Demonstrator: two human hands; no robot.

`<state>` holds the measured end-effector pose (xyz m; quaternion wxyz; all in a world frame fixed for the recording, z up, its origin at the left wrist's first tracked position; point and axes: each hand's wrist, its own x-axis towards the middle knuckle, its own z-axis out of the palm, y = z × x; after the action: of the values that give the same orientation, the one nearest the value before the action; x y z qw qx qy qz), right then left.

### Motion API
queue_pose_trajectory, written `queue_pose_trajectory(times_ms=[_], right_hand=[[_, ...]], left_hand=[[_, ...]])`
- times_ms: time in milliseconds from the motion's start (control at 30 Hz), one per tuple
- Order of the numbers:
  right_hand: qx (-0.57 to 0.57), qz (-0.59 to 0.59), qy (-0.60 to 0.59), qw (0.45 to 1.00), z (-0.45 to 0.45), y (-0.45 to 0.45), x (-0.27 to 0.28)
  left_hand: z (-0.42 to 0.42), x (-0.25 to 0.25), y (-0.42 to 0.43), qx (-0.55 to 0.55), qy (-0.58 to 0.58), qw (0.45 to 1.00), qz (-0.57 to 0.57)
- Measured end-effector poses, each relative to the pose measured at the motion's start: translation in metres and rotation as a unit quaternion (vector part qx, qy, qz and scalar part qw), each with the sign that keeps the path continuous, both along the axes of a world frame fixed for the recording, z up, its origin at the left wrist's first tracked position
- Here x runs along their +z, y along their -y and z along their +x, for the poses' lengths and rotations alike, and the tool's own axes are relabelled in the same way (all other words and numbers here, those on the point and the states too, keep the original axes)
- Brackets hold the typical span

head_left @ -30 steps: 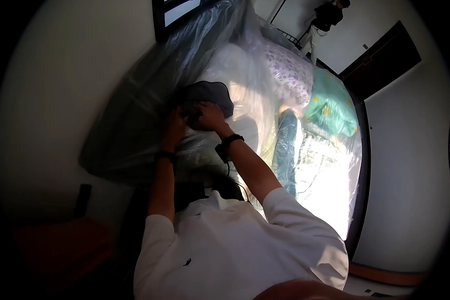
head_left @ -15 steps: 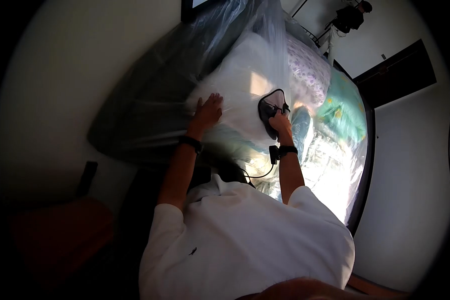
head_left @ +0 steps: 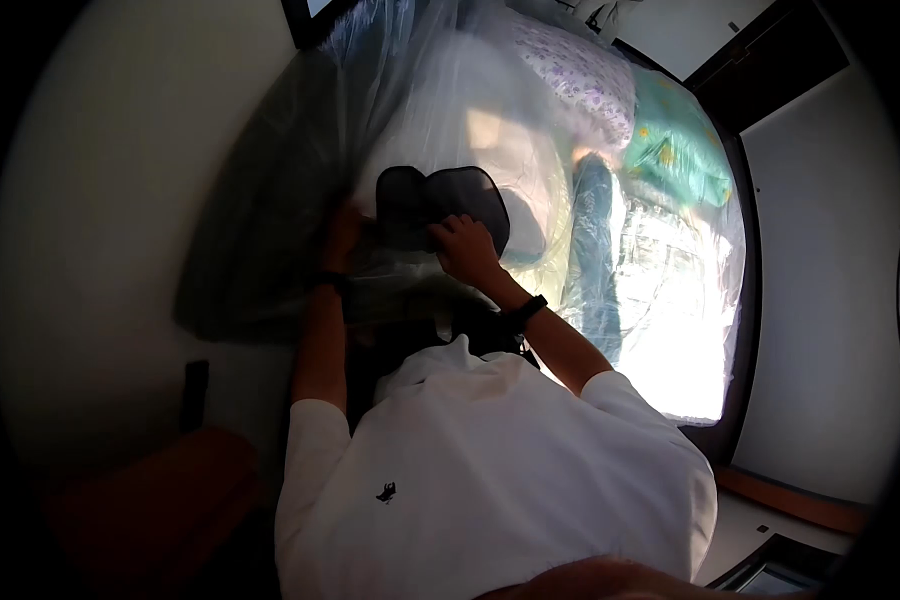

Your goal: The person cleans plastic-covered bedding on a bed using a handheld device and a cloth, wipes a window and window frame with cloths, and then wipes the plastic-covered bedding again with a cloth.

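A dark, two-lobed flat item with black edging (head_left: 475,190) lies spread on the plastic-covered bedding. My right hand (head_left: 465,246) rests on its lower right part, fingers bent over the fabric; whether it pinches the fabric is hard to tell. Just left of the item, my left hand (head_left: 344,232) is in shadow and blurred, near its left edge, with its fingers not clear. Clear plastic sheeting (head_left: 420,90) drapes over the bedding around both hands.
Under the plastic are a purple-flowered bundle (head_left: 580,75), a green bundle (head_left: 675,140) and a blue roll (head_left: 592,230). A dark door (head_left: 770,60) is at the upper right. Part of a person (head_left: 602,15) shows at the top. An orange-red object (head_left: 160,495) sits lower left.
The dark item has moved left from where my right hand held it up and now lies spread wide. My left hand has shifted left off the pale bedding. The view has tilted down.
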<state>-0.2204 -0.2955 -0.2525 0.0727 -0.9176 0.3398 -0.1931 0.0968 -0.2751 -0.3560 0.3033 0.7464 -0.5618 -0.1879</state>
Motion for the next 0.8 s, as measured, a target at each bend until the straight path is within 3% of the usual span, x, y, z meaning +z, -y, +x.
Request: queue_pose_trajectory(times_ms=[67, 133, 267, 300, 333, 367, 400, 467, 567, 600, 633, 667, 733, 800], right_hand=[[-0.066, -0.029, 0.075, 0.995, -0.039, 0.015, 0.002], [-0.148, -0.064, 0.139, 0.977, -0.070, 0.033, 0.011], [-0.332, -0.054, 0.090, 0.938, -0.099, 0.059, 0.010], [-0.344, -0.049, 0.098, 0.933, -0.094, 0.057, 0.004], [-0.299, 0.011, 0.077, 0.951, -0.083, 0.054, -0.002], [-0.250, 0.069, 0.057, 0.964, -0.069, 0.052, -0.005], [-0.206, 0.022, 0.076, 0.975, -0.049, 0.041, -0.006], [-0.089, 0.049, 0.120, 0.987, -0.010, 0.017, 0.000], [0.059, 0.180, 0.064, 0.980, 0.034, -0.013, -0.018], [0.106, 0.217, 0.077, 0.967, 0.038, -0.021, -0.019], [0.095, 0.221, 0.081, 0.967, 0.032, -0.027, -0.019], [0.073, 0.232, 0.103, 0.965, 0.025, -0.031, -0.001], [0.038, 0.240, 0.138, 0.960, 0.008, -0.029, 0.029], [-0.064, 0.203, 0.291, 0.933, -0.030, -0.021, 0.042]], left_hand=[[-0.007, 0.020, -0.005, 0.008, 0.038, 0.999, 0.013], [-0.011, 0.022, -0.010, 0.001, 0.097, 0.977, -0.190], [-0.073, 0.128, -0.027, 0.031, 0.134, 0.968, -0.212], [-0.082, 0.144, -0.030, 0.012, 0.191, 0.965, -0.179], [-0.089, 0.152, -0.027, -0.006, 0.248, 0.957, -0.149], [-0.093, 0.141, -0.019, -0.074, 0.166, 0.971, -0.155], [-0.097, 0.122, -0.009, -0.141, 0.080, 0.974, -0.157], [-0.108, 0.108, 0.008, -0.163, 0.059, 0.979, -0.109], [-0.101, 0.074, 0.025, -0.169, 0.030, 0.985, -0.021], [-0.091, 0.070, 0.025, -0.152, 0.105, 0.982, -0.031], [-0.082, 0.065, 0.024, -0.132, 0.180, 0.974, -0.044], [-0.070, 0.053, 0.023, -0.143, 0.182, 0.972, -0.041], [-0.044, 0.034, 0.027, -0.093, 0.082, 0.991, -0.051], [-0.034, 0.046, 0.023, -0.096, 0.047, 0.994, -0.032]])
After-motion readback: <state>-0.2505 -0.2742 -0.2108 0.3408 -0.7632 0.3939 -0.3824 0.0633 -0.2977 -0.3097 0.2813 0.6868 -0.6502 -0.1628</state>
